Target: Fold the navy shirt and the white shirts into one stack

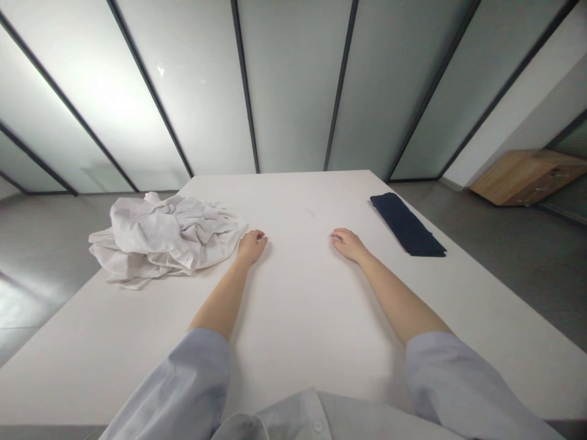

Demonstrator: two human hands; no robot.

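While holding nothing, curling left hand [252, 246] loosely just right of crumpled white fabric heap [169, 235], lying lengthwise left-right; curling right hand [349, 245] apart from folded navy cloth rectangle [407, 225] farther right, slanting near-right.

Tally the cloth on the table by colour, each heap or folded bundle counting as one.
White: 1 crumpled heap
Dark navy: 1 folded bundle
Total: 2
How many separate pieces make up either one can't be told.
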